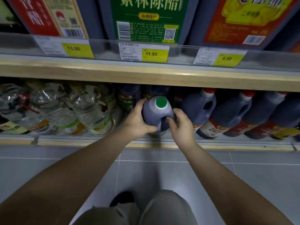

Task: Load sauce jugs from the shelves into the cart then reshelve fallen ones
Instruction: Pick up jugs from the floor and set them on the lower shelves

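Note:
A dark sauce jug with a green cap stands upright at the front of the bottom shelf, in the middle of the view. My left hand wraps around its left side with the thumb under its front. My right hand grips the jug's handle on the right side, fingers curled into it. Behind it stand more dark jugs with green labels. To its right, a row of dark jugs with red caps leans on the same shelf.
Clear bottles lie packed at the shelf's left. The upper shelf edge with yellow price tags overhangs the jug, with large labelled jugs above. Grey tiled floor lies below; my knees are at the bottom.

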